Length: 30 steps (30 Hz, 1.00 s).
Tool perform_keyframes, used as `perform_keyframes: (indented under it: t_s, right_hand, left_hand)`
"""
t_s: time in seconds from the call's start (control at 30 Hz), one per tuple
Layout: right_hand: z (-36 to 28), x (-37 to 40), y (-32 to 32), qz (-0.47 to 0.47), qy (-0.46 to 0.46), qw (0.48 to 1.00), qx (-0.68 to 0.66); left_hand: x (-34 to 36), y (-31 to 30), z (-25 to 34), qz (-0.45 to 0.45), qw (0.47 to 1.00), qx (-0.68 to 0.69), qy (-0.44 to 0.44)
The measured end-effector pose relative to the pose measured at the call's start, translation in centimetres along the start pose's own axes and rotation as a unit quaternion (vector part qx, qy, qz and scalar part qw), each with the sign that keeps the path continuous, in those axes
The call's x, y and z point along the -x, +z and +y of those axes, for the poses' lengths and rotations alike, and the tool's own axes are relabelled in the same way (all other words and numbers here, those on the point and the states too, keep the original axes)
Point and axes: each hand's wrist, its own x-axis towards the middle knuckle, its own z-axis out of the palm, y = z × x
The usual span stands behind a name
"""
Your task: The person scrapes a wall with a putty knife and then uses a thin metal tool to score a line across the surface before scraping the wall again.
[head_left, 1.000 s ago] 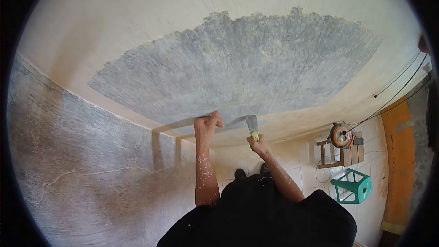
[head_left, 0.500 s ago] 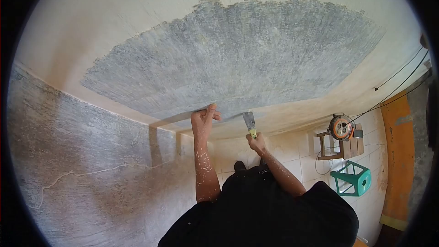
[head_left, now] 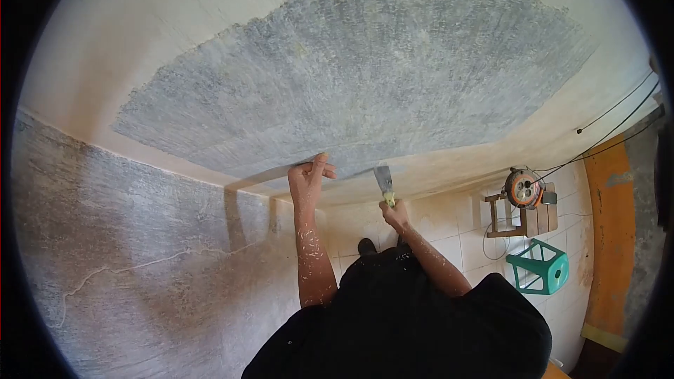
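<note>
My right hand (head_left: 394, 215) is closed round the yellowish handle of a scraper (head_left: 385, 181), its flat metal blade pointing up at the lower edge of a grey stripped patch (head_left: 365, 77) on the pale wall. To the left, my left hand (head_left: 307, 179) is raised at the bottom of the same patch, thumb up and fingers loosely bent, with nothing visible in it. Whitish flecks cover both forearms, most thickly the left one.
On the right, a cable reel (head_left: 524, 188) sits on a small wooden stool (head_left: 532, 221), its dark cables running up along the wall. A green plastic stool (head_left: 540, 268) stands closer on the tiled floor (head_left: 449, 242). Another grey, rough wall (head_left: 140, 238) rises at left.
The view has shifted slightly, so the grey patch sits higher and farther left. The scraper blade and my left hand appear a little higher; both hands keep their hold and shape.
</note>
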Motion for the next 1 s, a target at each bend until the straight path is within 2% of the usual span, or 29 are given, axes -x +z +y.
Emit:
perform_keyframes:
  t_s: [0.03, 0.13, 0.23, 0.33, 0.43, 0.53, 0.6, 0.63, 0.77, 0.87, 1.0]
  right_hand:
    - [-0.5, 0.1, -0.1, 0.002, 0.004, 1.000, -0.002]
    - [-1.1, 0.1, 1.2, -0.020, 0.041, 0.997, -0.067]
    - [0.1, 1.0, 0.9, -0.026, 0.112, 0.988, -0.099]
    - [-1.5, 1.3, 1.8, -0.046, 0.110, 0.980, -0.157]
    - [0.1, 0.7, 1.2, -0.041, 0.109, 0.985, -0.127]
    - [-0.6, 0.5, 1.1, -0.037, 0.100, 0.987, -0.121]
    - [-1.8, 1.1, 1.6, -0.038, 0.096, 0.984, -0.145]
    - [-0.8, 0.7, 1.5, -0.023, 0.078, 0.990, -0.114]
    - [2.3, 0.3, 0.1, -0.006, 0.118, 0.989, -0.087]
    - [1.3, 0.6, 0.1, -0.020, 0.103, 0.989, -0.107]
    - [2.9, 0.2, -0.5, 0.003, 0.100, 0.993, -0.065]
  left_hand:
    - [0.2, 0.2, -0.1, 0.000, 1.000, 0.008, 0.011]
    - [0.3, 0.0, 0.9, -0.010, 0.998, -0.002, -0.063]
    - [0.1, 0.0, 0.5, -0.010, 0.999, -0.018, -0.028]
    - [0.2, 0.1, 0.2, -0.002, 0.999, -0.025, -0.037]
    - [0.3, 0.2, 0.2, 0.002, 1.000, -0.012, -0.003]
    - [0.1, 0.1, 0.4, -0.006, 0.999, -0.028, -0.038]
    - [0.4, 0.1, 0.0, -0.004, 0.999, -0.021, -0.030]
    - [0.2, 0.2, -0.1, -0.002, 1.000, -0.018, -0.023]
    - [0.0, 0.1, 0.2, -0.008, 1.000, -0.023, -0.020]
    - [0.4, 0.1, -0.1, -0.010, 0.999, -0.030, -0.027]
    - [0.6, 0.2, -0.2, -0.006, 0.999, -0.038, -0.018]
